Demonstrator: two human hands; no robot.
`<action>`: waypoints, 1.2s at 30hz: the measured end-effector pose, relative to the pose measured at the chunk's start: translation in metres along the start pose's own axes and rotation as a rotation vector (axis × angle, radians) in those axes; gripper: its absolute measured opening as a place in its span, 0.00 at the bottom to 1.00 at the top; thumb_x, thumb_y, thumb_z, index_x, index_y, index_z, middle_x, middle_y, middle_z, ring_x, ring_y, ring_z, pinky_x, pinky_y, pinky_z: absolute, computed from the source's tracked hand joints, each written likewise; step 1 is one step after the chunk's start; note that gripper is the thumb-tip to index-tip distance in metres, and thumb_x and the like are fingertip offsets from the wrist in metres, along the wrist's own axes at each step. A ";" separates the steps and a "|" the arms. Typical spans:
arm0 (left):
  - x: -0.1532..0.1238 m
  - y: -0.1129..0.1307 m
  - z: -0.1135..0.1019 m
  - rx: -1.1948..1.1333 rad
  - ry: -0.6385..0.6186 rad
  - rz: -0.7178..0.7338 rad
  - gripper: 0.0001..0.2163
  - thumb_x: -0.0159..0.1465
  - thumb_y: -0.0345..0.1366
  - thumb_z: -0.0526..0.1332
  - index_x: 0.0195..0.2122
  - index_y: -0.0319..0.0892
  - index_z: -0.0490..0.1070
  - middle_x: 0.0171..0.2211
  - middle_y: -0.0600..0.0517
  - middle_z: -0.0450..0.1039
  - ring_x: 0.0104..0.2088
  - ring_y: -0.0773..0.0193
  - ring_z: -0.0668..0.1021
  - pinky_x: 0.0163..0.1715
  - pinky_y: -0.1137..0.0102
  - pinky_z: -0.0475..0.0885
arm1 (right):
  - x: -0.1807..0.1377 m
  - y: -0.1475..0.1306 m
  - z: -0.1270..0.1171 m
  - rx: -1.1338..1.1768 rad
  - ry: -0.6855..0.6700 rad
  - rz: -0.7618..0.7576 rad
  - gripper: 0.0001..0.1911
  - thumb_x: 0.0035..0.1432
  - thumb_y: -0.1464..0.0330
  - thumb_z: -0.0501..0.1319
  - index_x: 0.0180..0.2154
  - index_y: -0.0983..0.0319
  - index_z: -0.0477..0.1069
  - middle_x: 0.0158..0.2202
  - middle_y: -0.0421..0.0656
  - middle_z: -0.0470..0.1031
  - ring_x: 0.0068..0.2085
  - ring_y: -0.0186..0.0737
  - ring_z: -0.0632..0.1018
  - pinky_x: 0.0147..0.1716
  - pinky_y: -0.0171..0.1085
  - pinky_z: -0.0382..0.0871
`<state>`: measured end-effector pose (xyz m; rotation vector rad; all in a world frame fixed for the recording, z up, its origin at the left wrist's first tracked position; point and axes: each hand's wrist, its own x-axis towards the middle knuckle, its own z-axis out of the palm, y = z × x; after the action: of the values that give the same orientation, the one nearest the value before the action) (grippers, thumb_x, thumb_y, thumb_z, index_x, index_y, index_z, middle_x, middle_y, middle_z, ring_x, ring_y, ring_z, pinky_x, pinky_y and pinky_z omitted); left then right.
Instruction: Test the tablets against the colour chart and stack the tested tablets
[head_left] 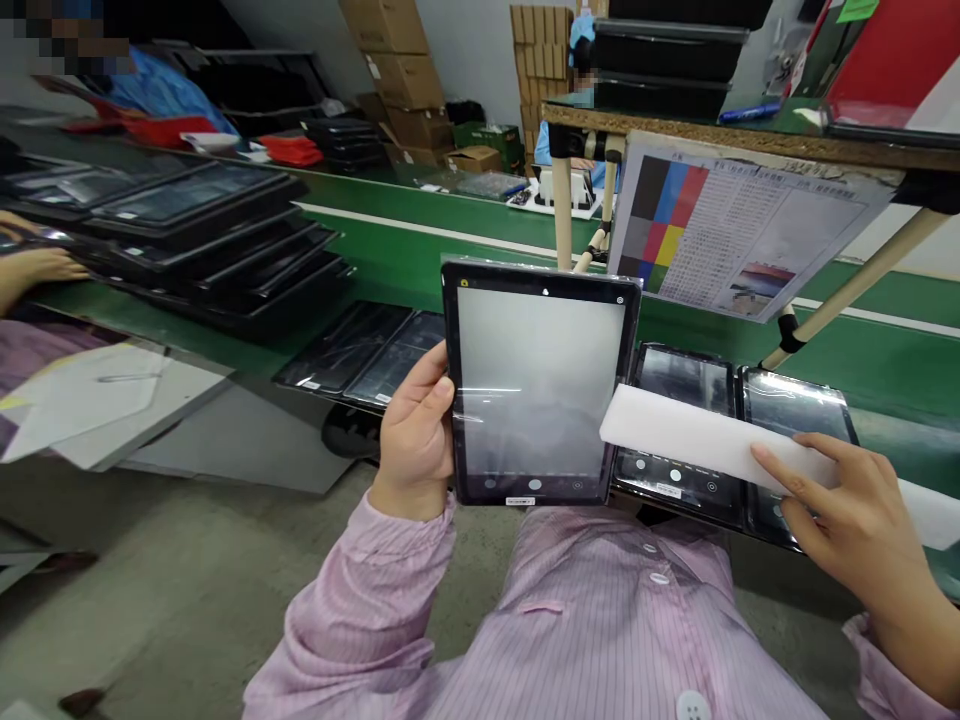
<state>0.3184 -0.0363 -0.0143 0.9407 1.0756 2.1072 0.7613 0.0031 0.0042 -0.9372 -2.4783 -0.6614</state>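
Observation:
My left hand [416,430] grips the left edge of a black tablet [536,385], held upright in front of me with its screen lit pale grey. A long white foam strip [720,445] sits in my right hand [847,525], fingers closed over its top; the strip's left end reaches the tablet's right edge. Beneath the strip, two more tablets [686,430] lie flat side by side on the green conveyor belt [420,250], their screens on.
A colour test chart [742,235] hangs tilted from a wooden frame above the belt. Stacks of black trays [217,240] fill the belt's left part. Another person's hand [45,265] rests at the far left. Cardboard boxes [401,75] stand behind.

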 end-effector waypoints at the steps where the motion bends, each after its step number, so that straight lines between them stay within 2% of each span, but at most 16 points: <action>1: -0.001 0.000 0.000 -0.007 0.002 0.002 0.21 0.54 0.49 0.80 0.48 0.52 0.86 0.48 0.53 0.86 0.48 0.54 0.87 0.58 0.61 0.81 | 0.000 0.000 -0.001 -0.008 -0.004 0.004 0.55 0.63 0.78 0.65 0.77 0.34 0.41 0.54 0.53 0.72 0.44 0.55 0.79 0.43 0.52 0.73; 3: -0.001 0.001 0.000 -0.009 0.000 0.009 0.21 0.54 0.49 0.80 0.48 0.52 0.86 0.48 0.53 0.86 0.48 0.54 0.87 0.58 0.61 0.81 | 0.001 0.000 -0.001 -0.010 0.004 0.013 0.56 0.62 0.78 0.65 0.77 0.33 0.42 0.54 0.52 0.72 0.44 0.55 0.79 0.44 0.52 0.74; 9: 0.002 0.003 -0.002 0.027 0.003 0.067 0.22 0.56 0.49 0.79 0.51 0.51 0.85 0.52 0.49 0.85 0.60 0.48 0.81 0.62 0.58 0.78 | 0.009 0.009 0.006 -0.013 0.015 -0.012 0.55 0.63 0.77 0.65 0.77 0.34 0.42 0.55 0.53 0.72 0.45 0.55 0.79 0.45 0.51 0.72; 13: 0.008 0.010 -0.001 0.056 -0.020 0.129 0.22 0.57 0.50 0.79 0.50 0.51 0.85 0.56 0.48 0.83 0.64 0.46 0.79 0.64 0.56 0.76 | 0.025 0.019 0.011 -0.062 0.021 -0.048 0.54 0.63 0.76 0.65 0.77 0.35 0.42 0.56 0.53 0.72 0.46 0.55 0.78 0.44 0.48 0.69; 15: 0.012 0.015 -0.001 0.062 -0.030 0.168 0.22 0.57 0.51 0.79 0.50 0.52 0.85 0.56 0.48 0.83 0.64 0.46 0.79 0.65 0.56 0.76 | 0.034 0.021 0.013 -0.080 0.045 -0.060 0.49 0.63 0.76 0.65 0.76 0.38 0.50 0.56 0.53 0.73 0.47 0.55 0.78 0.45 0.48 0.68; 18: 0.016 0.021 -0.003 0.080 -0.026 0.221 0.22 0.56 0.52 0.79 0.50 0.53 0.85 0.55 0.50 0.83 0.63 0.47 0.79 0.64 0.56 0.76 | 0.047 0.019 0.016 -0.092 0.073 -0.067 0.33 0.63 0.76 0.64 0.66 0.46 0.71 0.55 0.53 0.74 0.47 0.54 0.79 0.46 0.48 0.67; 21: 0.017 0.024 -0.007 0.092 0.004 0.246 0.22 0.56 0.52 0.79 0.50 0.52 0.85 0.55 0.49 0.83 0.64 0.46 0.79 0.65 0.55 0.76 | 0.057 0.015 0.019 -0.111 0.091 -0.066 0.25 0.63 0.77 0.63 0.58 0.50 0.79 0.53 0.53 0.74 0.47 0.53 0.79 0.45 0.47 0.67; 25: 0.021 0.023 -0.011 0.047 0.033 0.258 0.22 0.55 0.50 0.79 0.49 0.52 0.85 0.53 0.50 0.84 0.59 0.50 0.82 0.64 0.59 0.76 | 0.068 0.011 0.019 -0.107 0.093 -0.072 0.25 0.63 0.77 0.63 0.57 0.50 0.80 0.52 0.53 0.75 0.46 0.50 0.78 0.45 0.47 0.67; 29: 0.033 0.022 -0.009 0.014 0.000 0.259 0.22 0.54 0.52 0.80 0.49 0.54 0.85 0.51 0.53 0.84 0.55 0.54 0.84 0.61 0.62 0.77 | 0.079 0.015 0.014 -0.111 0.081 -0.054 0.25 0.63 0.76 0.62 0.58 0.49 0.80 0.54 0.54 0.74 0.45 0.48 0.76 0.43 0.47 0.65; 36: 0.050 0.021 0.002 0.040 -0.040 0.214 0.25 0.53 0.53 0.79 0.50 0.53 0.82 0.57 0.53 0.82 0.62 0.50 0.79 0.61 0.60 0.77 | 0.097 0.034 0.012 -0.126 0.041 -0.010 0.27 0.61 0.74 0.65 0.60 0.48 0.79 0.57 0.53 0.72 0.47 0.47 0.75 0.44 0.47 0.62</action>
<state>0.2872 -0.0082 0.0208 1.1575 1.0398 2.2342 0.7152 0.0809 0.0546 -0.9476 -2.4300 -0.8403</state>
